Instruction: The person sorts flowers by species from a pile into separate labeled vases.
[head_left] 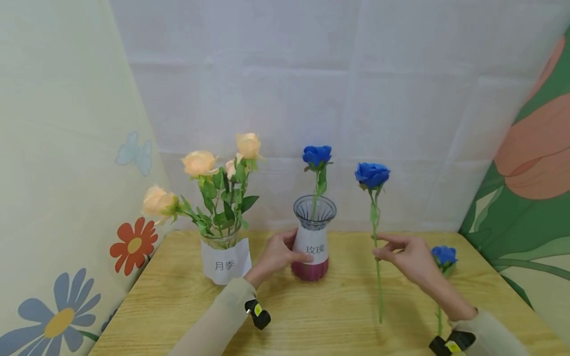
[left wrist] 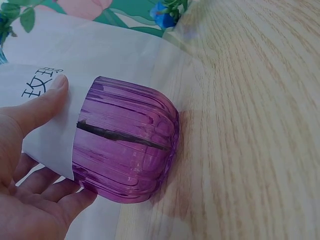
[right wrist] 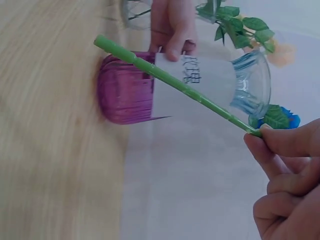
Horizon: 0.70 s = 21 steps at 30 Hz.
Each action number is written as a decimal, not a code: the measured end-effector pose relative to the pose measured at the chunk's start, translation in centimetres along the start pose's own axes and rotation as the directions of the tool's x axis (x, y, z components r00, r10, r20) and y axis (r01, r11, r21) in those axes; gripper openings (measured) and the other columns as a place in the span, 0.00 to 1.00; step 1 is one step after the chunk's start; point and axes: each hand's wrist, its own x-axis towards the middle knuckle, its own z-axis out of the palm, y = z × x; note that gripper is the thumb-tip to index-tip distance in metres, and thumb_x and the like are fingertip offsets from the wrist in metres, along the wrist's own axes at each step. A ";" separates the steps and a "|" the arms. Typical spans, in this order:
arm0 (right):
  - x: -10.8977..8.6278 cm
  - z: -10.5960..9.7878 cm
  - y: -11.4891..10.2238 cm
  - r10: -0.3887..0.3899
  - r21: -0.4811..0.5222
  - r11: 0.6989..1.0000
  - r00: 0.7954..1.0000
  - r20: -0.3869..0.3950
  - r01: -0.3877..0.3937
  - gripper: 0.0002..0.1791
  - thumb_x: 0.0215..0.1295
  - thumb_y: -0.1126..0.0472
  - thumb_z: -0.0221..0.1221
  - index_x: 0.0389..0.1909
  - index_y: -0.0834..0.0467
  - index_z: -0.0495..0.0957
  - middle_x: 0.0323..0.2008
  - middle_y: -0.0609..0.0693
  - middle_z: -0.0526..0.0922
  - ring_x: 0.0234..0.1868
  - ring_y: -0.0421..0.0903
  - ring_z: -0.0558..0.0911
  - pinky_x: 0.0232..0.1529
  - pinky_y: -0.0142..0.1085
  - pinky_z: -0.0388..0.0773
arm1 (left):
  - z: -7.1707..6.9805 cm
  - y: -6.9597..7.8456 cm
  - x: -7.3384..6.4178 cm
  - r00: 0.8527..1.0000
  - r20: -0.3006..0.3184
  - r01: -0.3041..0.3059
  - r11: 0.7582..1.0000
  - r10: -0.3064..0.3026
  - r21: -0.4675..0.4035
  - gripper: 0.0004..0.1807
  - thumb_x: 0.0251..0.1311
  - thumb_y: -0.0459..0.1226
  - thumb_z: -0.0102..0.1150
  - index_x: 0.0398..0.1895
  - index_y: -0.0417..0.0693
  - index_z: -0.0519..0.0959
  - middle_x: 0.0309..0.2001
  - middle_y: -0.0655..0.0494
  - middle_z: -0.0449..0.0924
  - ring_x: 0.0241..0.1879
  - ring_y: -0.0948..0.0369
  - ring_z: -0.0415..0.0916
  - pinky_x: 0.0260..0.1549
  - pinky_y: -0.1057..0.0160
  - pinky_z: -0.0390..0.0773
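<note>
My left hand (head_left: pixel 280 254) grips a glass vase (head_left: pixel 310 271) round its paper label, thumb in front and fingers behind. The vase is purple at its base and clear blue at its flared rim; a blue rose (head_left: pixel 317 156) stands in it. In the left wrist view a dark stem end shows through the purple glass (left wrist: pixel 125 165). To the right of the vase, my right hand (head_left: pixel 407 254) pinches a second blue rose (head_left: pixel 372 175) by its green stem (right wrist: pixel 185 89) between thumb and fingertips. That rose is upright, bloom at the top, its bare lower stem hanging below the hand.
Another blue rose (head_left: pixel 444 254) lies on the wooden table (head_left: pixel 347 326) at the right, partly behind my right forearm. At the left stands a labelled glass jar (head_left: pixel 226 262) with several peach roses (head_left: pixel 199 163). A white cloth (head_left: pixel 276 99) hangs behind the table.
</note>
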 end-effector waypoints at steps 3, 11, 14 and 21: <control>0.5 0.2 -0.8 -0.043 0.002 0.999 0.999 -0.026 0.043 0.26 0.70 0.57 0.70 0.65 0.63 0.81 0.32 0.49 0.90 0.37 0.47 0.86 0.31 0.38 0.79 | 0.0 -0.1 -0.1 1.000 0.005 0.004 1.000 -0.004 0.002 0.49 0.48 0.42 0.86 0.76 0.49 0.73 0.63 0.51 0.83 0.60 0.52 0.81 0.62 0.49 0.78; 2.0 0.6 -3.1 -0.132 0.035 0.990 0.987 -0.097 0.136 0.21 0.70 0.58 0.71 0.61 0.61 0.85 0.32 0.52 0.90 0.32 0.48 0.87 0.21 0.37 0.69 | 0.1 -0.3 -0.2 1.000 0.012 0.016 1.000 -0.016 -0.003 0.50 0.48 0.42 0.86 0.76 0.48 0.72 0.64 0.51 0.82 0.61 0.52 0.81 0.62 0.49 0.78; 2.5 0.7 -4.1 -0.153 0.041 0.986 0.980 -0.129 0.159 0.21 0.70 0.58 0.71 0.61 0.60 0.85 0.32 0.53 0.90 0.30 0.47 0.87 0.22 0.36 0.70 | 0.1 -0.1 -0.2 1.000 0.012 0.016 1.000 -0.016 -0.004 0.50 0.48 0.42 0.86 0.77 0.48 0.71 0.65 0.51 0.82 0.61 0.52 0.81 0.62 0.49 0.78; 3.8 0.9 -5.4 -0.187 0.065 0.977 0.966 -0.178 0.201 0.22 0.68 0.56 0.73 0.60 0.59 0.85 0.32 0.53 0.90 0.32 0.44 0.87 0.22 0.34 0.71 | 0.0 0.1 0.0 1.000 0.005 0.015 1.000 -0.015 -0.007 0.49 0.49 0.42 0.86 0.76 0.49 0.72 0.65 0.50 0.82 0.61 0.52 0.81 0.63 0.49 0.77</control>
